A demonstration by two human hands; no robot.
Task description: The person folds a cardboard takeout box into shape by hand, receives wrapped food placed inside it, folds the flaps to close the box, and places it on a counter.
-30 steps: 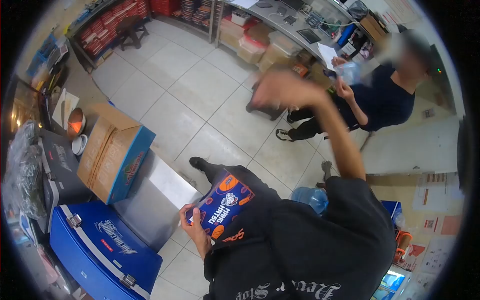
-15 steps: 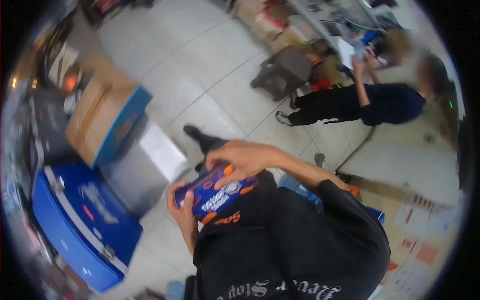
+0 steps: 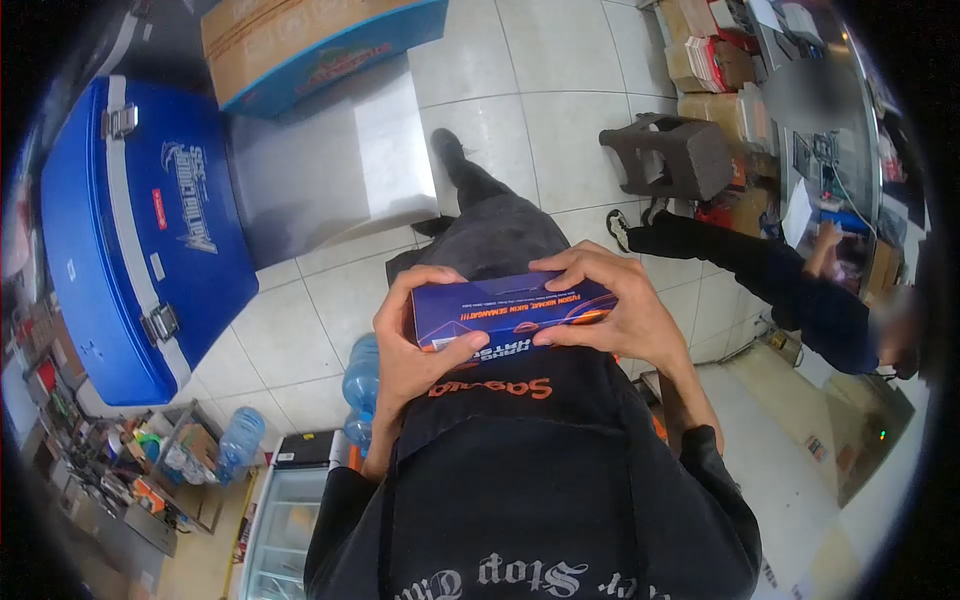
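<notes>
Level in front of my belly is a small dark-blue and purple carton with orange trim and printed lettering; its narrow printed side faces up. My left hand grips its left end, thumb along the near edge and fingers over the far edge. On the other end my right hand is closed too, with the thumb in front and the fingers at the back. My black shirt lies right behind the box. The carton's underside is hidden.
At left stands a big blue cooler box beside a silver metal surface bearing a large cardboard box. Water jugs stand near my left arm. A brown stool and another person at a cluttered counter are at right.
The view has swung round and steadied. My right hand has gone from the carton's top to its right end. The carton has turned from showing its broad face to its narrow side.
</notes>
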